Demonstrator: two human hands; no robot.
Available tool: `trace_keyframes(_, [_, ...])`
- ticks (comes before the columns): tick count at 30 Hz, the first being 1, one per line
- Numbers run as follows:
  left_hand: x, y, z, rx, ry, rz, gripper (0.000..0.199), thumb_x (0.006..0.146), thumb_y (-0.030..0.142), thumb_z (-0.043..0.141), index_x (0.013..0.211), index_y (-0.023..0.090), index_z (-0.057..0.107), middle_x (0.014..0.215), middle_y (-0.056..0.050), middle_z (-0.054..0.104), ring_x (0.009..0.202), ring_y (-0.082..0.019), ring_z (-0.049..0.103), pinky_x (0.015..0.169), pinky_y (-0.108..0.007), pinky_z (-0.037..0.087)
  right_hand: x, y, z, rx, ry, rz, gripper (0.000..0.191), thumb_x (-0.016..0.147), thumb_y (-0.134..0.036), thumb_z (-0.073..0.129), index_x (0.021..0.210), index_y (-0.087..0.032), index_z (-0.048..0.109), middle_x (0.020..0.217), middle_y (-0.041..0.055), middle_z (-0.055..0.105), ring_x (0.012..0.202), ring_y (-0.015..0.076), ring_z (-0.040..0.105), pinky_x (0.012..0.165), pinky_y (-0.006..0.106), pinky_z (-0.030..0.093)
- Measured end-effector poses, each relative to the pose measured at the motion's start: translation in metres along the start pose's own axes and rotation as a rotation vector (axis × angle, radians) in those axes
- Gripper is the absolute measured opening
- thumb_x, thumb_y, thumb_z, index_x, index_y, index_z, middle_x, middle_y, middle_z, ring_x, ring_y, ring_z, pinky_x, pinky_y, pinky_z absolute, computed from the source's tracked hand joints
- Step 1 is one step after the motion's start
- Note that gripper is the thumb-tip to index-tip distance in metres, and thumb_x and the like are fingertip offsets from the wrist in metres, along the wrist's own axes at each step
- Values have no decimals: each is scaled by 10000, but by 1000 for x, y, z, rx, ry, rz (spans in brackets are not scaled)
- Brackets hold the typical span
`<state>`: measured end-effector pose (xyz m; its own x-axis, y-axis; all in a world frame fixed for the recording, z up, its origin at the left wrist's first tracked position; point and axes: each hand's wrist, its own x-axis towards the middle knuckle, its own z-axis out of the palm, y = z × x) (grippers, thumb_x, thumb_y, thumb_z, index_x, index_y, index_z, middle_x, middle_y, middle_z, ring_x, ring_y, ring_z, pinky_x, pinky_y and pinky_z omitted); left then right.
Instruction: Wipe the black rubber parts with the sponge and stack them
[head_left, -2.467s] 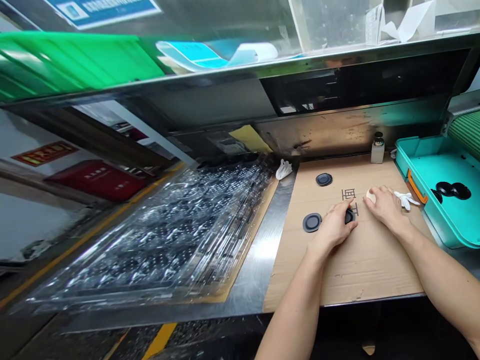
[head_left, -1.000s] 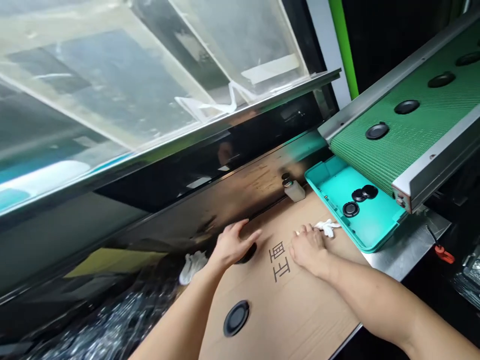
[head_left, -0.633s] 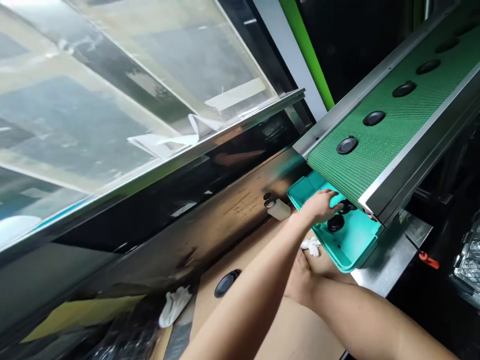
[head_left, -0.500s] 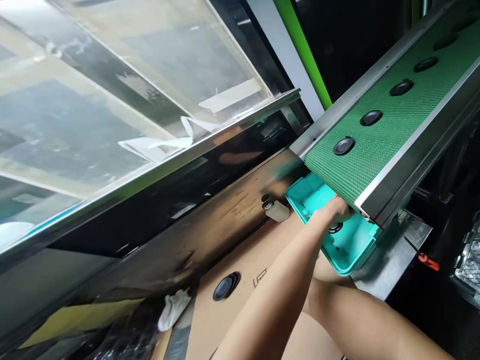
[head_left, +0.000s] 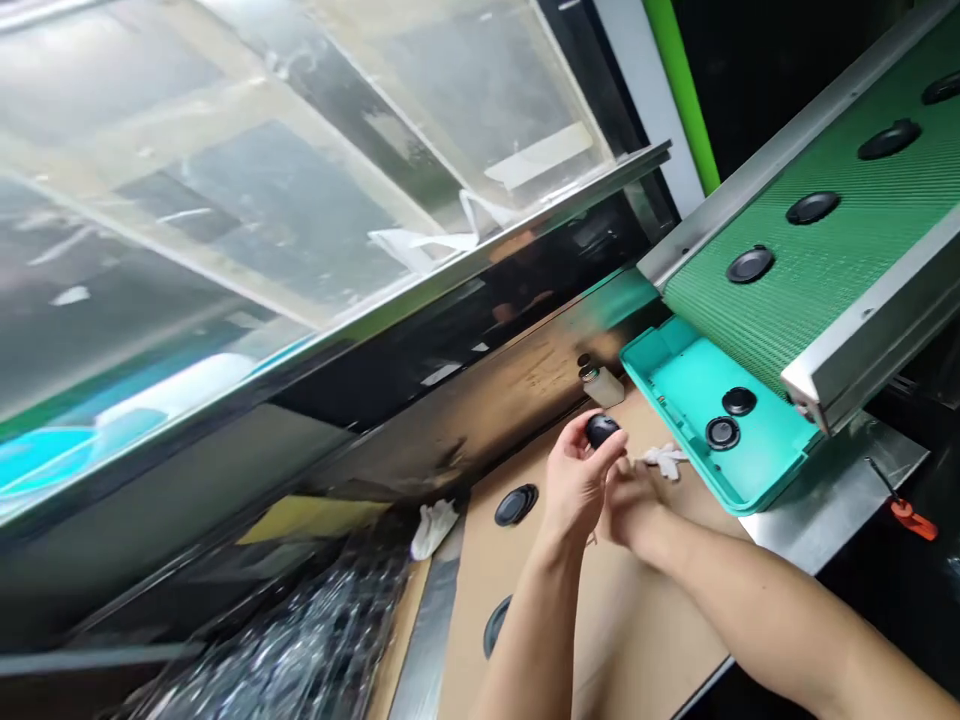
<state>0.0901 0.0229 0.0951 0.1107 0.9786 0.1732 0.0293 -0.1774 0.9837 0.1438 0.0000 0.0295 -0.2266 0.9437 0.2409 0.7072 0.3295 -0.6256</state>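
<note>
Between the thumb and fingers of my left hand (head_left: 571, 485) is a small black round cap (head_left: 602, 430), held above the cardboard. Close beside it, my right hand (head_left: 634, 500) is curled and blurred; whatever it may hold is hidden. To the right sits a teal plastic tray (head_left: 716, 480) under the conveyor's end, with one black cap (head_left: 739, 400) and a ringed black cap (head_left: 722, 433) lying in it. A small stack of black caps (head_left: 516, 505) lies on the cardboard left of my hands. Another black cap (head_left: 496, 625) is partly covered by my left forearm.
Several black caps lie on the green conveyor belt (head_left: 810, 270) at upper right. A small bottle (head_left: 602, 386) stands by the machine panel. White cloths (head_left: 435, 528) lie around the cardboard sheet (head_left: 480, 560). An orange-handled tool (head_left: 913, 520) is at the right.
My left hand has come out of the teal tray and now holds a black cap over the cardboard. My right hand has come into view beside it. The view has shifted.
</note>
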Motion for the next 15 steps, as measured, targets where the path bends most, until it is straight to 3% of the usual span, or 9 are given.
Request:
trace_keyframes(3, [-24, -26, -58, -281, 228, -154, 482, 571, 330, 957, 879, 183, 616, 800, 49, 565, 651, -69, 557, 610, -201, 529, 2, -6, 3, -158, -37, 54, 252, 932, -230, 590, 1140, -125, 686, 1178, 186, 642, 1163, 329, 544, 986, 494, 452])
trace_keyframes(6, [-39, -52, -93, -439, 357, -247, 441, 594, 277, 944, 836, 174, 590, 795, 41, 590, 683, -82, 594, 641, -221, 558, 1, -4, -2, -272, -58, 44, 275, 934, -285, 576, 1158, -167, 684, 1186, 163, 652, 1152, 308, 546, 949, 430, 449])
trace_keyframes(11, [-46, -63, -113, -680, 273, -350, 226, 747, 148, 759, 918, 183, 616, 892, -15, 668, 789, -154, 656, 683, -307, 571, 3, 2, -1, -283, 57, -9, 257, 971, -349, 546, 1135, -210, 686, 1093, 118, 691, 1060, 267, 588, 915, 372, 441])
trace_keyframes(15, [-45, -63, -115, -771, 235, -390, 181, 716, 78, 617, 868, 176, 600, 902, -37, 675, 812, -173, 654, 725, -338, 561, 6, 10, 8, -280, 111, -60, 232, 940, -350, 595, 1102, -225, 705, 1058, 93, 707, 1015, 264, 611, 900, 364, 452])
